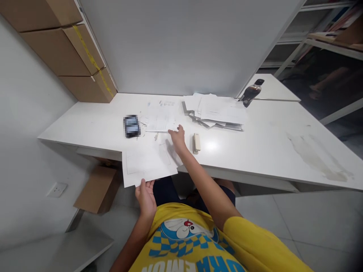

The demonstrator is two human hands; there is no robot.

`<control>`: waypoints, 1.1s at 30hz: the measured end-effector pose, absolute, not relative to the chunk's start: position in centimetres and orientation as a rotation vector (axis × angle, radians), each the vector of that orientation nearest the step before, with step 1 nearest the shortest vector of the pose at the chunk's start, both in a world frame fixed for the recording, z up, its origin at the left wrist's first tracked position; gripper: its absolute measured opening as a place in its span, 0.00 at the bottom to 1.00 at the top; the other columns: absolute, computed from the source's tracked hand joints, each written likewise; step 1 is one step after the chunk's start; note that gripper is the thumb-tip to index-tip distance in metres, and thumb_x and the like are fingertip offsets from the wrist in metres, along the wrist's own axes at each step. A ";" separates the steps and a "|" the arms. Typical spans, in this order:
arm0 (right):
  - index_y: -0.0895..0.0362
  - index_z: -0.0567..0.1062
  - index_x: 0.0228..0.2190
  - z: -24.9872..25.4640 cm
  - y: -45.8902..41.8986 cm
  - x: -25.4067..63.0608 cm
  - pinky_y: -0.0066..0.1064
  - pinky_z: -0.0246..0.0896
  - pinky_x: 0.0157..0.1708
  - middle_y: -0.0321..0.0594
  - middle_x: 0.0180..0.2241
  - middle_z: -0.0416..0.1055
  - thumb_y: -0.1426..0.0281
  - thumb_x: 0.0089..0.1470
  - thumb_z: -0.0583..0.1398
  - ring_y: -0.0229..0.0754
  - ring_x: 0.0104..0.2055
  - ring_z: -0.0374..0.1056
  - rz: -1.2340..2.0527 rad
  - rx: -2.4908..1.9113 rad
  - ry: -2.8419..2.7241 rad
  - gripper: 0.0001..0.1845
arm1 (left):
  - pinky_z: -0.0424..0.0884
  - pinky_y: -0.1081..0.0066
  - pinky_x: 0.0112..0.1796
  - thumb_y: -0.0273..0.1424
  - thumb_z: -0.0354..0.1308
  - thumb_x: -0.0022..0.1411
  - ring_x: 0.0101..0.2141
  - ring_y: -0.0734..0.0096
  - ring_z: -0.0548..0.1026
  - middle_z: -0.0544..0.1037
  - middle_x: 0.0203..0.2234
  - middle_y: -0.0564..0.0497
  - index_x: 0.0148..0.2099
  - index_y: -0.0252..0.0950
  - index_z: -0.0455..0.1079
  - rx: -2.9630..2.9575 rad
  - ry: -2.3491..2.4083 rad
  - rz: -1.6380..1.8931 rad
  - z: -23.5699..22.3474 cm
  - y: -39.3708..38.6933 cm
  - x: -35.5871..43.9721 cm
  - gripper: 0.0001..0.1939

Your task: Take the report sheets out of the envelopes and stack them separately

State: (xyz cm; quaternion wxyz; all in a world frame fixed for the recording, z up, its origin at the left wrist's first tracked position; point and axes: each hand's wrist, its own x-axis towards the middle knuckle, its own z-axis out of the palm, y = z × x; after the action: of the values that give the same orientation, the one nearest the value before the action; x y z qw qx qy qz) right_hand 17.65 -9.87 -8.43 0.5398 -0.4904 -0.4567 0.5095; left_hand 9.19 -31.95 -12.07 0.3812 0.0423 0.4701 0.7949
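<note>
My left hand (146, 195) grips the near edge of a sheet of paper (147, 164), thumb on top and fingers below. The sheet sticks out past the desk's front edge. Over the desk, my right hand (178, 140) has its fingers apart, close to the near right corner of some printed papers (161, 117); I cannot tell whether it touches them. Just right of that hand lies a cream stapler (196, 143). A blurred-out dark device (132, 126) is left of the printed papers, with small paper scraps between.
An untidy pile of papers (218, 111) lies at the back of the white desk (255, 151), near a dark bottle (252, 92). Cardboard boxes (76, 49) are stacked at the back left, and another box (98, 189) sits below the desk. Shelving (297, 56) stands at right.
</note>
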 end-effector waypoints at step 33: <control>0.52 0.71 0.34 -12.4 -25.2 26.4 0.35 0.63 0.36 0.37 0.30 0.75 0.50 0.47 0.62 0.44 0.32 0.69 1.556 -1.170 -1.193 0.20 | 0.70 0.75 0.33 0.33 0.70 0.46 0.34 0.69 0.76 0.79 0.36 0.47 0.42 0.35 0.74 0.387 1.480 1.759 -13.0 -30.6 3.4 0.19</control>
State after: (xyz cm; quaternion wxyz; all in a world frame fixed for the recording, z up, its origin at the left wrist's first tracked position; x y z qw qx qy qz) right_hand 26.38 -25.18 -12.36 0.4162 -0.4659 -0.4753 0.6195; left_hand 3.40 -30.62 -13.00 0.3944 0.1524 0.5834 0.6935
